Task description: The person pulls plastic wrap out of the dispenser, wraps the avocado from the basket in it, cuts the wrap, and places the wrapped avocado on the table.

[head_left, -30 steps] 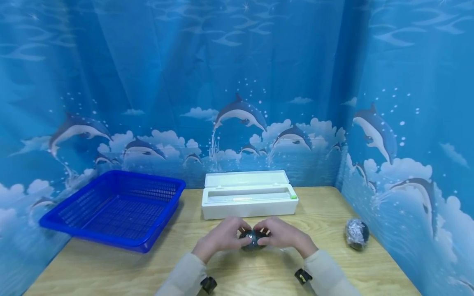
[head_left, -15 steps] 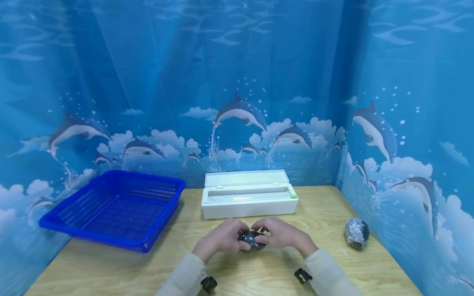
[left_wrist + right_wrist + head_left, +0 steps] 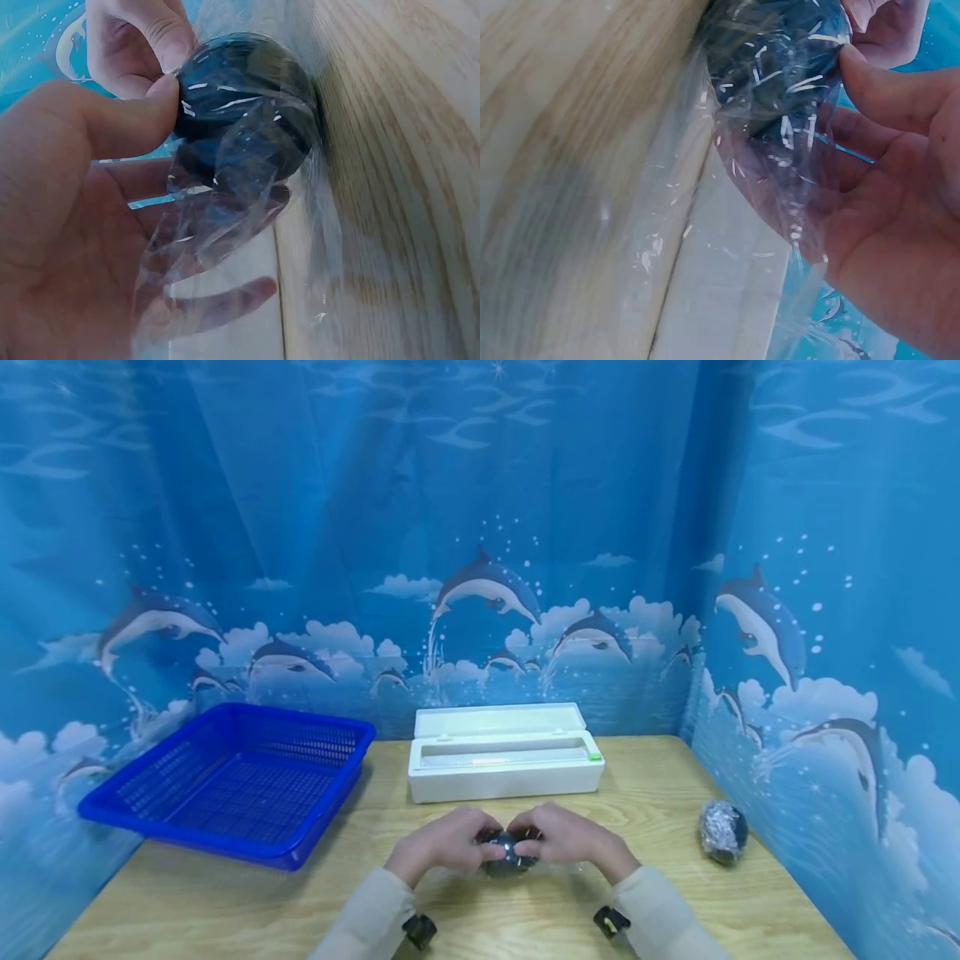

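A dark, glossy round object [image 3: 508, 863] lies at the table's front middle, between both hands. Clear plastic film [image 3: 255, 161] covers it in wrinkled folds, and a loose part of the film [image 3: 791, 202] trails off its side in the right wrist view. My left hand [image 3: 450, 842] grips it from the left, thumb on the near side and fingers behind. From the right, my right hand [image 3: 568, 843] holds it the same way, its thumb pressing the wrapped surface. In the left wrist view the dark object [image 3: 232, 105] sits close against the wooden tabletop.
Behind the hands stands a long white box [image 3: 506, 787] with its lid raised and a green tab at its right end. A blue plastic basket [image 3: 292, 852] is at the left. Another dark round object in crinkled shiny wrap [image 3: 722, 833] lies near the wooden table's [image 3: 645, 910] right edge.
Both thumbs have shifted a little over the dark round object, and its visible side and glints have changed. The hands remain in nearly the same place; box and basket have not moved.
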The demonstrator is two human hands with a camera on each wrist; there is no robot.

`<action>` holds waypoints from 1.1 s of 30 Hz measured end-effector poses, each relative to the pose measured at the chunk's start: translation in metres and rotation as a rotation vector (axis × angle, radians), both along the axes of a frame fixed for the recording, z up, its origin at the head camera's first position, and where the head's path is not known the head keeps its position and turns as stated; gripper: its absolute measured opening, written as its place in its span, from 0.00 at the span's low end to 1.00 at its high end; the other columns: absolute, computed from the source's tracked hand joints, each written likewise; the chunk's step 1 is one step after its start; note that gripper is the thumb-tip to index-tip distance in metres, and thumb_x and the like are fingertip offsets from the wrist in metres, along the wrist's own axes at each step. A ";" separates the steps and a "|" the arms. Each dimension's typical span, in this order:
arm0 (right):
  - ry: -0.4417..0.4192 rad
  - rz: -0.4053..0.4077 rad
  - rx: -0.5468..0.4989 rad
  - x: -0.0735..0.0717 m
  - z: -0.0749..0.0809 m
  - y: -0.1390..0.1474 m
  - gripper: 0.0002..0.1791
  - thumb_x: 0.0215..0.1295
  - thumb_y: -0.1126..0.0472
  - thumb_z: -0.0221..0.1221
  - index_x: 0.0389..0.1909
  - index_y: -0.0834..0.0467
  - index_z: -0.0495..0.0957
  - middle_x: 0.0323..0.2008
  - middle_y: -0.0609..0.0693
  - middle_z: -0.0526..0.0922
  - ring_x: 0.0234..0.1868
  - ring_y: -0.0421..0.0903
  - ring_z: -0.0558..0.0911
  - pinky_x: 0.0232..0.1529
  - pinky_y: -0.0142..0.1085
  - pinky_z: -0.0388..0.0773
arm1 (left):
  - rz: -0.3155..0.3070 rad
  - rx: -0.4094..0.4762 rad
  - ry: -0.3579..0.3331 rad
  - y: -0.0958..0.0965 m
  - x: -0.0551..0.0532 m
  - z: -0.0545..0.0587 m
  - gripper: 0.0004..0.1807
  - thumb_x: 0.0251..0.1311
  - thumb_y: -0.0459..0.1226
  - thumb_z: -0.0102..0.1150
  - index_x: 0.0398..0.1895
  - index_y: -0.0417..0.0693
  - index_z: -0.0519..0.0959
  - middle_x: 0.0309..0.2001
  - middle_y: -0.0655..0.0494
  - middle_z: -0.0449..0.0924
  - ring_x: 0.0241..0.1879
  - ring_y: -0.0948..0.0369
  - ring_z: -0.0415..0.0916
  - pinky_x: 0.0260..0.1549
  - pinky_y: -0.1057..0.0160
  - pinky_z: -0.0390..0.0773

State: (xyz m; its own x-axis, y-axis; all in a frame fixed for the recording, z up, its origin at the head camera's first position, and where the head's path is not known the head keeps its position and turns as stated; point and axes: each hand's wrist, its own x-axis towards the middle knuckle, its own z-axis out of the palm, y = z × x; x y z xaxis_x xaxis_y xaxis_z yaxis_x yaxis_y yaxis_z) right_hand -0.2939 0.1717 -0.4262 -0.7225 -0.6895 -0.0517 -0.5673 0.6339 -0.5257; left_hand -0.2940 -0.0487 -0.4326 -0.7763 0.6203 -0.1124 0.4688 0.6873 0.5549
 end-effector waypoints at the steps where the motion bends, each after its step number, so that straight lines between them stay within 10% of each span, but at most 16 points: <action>1: -0.010 -0.001 -0.002 0.000 0.000 0.000 0.16 0.71 0.60 0.63 0.55 0.62 0.83 0.47 0.53 0.90 0.42 0.36 0.85 0.47 0.30 0.83 | 0.008 -0.006 0.021 0.000 0.000 0.001 0.19 0.67 0.47 0.66 0.57 0.51 0.84 0.46 0.60 0.88 0.42 0.65 0.82 0.48 0.63 0.84; 7: -0.039 -0.035 -0.030 0.000 0.000 0.002 0.19 0.74 0.60 0.59 0.60 0.65 0.79 0.49 0.57 0.88 0.43 0.41 0.86 0.48 0.35 0.85 | 0.058 -0.004 0.150 0.003 -0.001 0.006 0.15 0.64 0.47 0.69 0.52 0.56 0.87 0.48 0.62 0.89 0.48 0.64 0.84 0.51 0.58 0.84; 24: 0.027 -0.123 -0.090 -0.007 -0.008 -0.003 0.15 0.74 0.60 0.60 0.55 0.63 0.82 0.50 0.57 0.88 0.50 0.50 0.88 0.52 0.43 0.86 | 0.079 -0.018 0.196 0.006 -0.003 0.000 0.15 0.75 0.45 0.56 0.56 0.50 0.86 0.48 0.58 0.90 0.40 0.67 0.83 0.45 0.62 0.84; 33: 0.073 -0.117 -0.123 -0.008 -0.011 -0.002 0.12 0.75 0.60 0.59 0.51 0.60 0.86 0.46 0.52 0.91 0.46 0.45 0.88 0.49 0.37 0.85 | 0.155 0.026 0.328 0.006 -0.002 0.002 0.06 0.66 0.44 0.68 0.40 0.55 0.91 0.38 0.62 0.89 0.36 0.65 0.82 0.36 0.67 0.79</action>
State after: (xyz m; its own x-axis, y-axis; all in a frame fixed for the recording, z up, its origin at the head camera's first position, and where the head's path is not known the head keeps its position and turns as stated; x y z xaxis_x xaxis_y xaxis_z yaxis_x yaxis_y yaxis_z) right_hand -0.3023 0.1701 -0.4370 -0.7971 -0.5981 0.0832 -0.5325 0.6313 -0.5638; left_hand -0.2963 -0.0427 -0.4304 -0.8533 0.4922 0.1724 0.5164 0.7514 0.4107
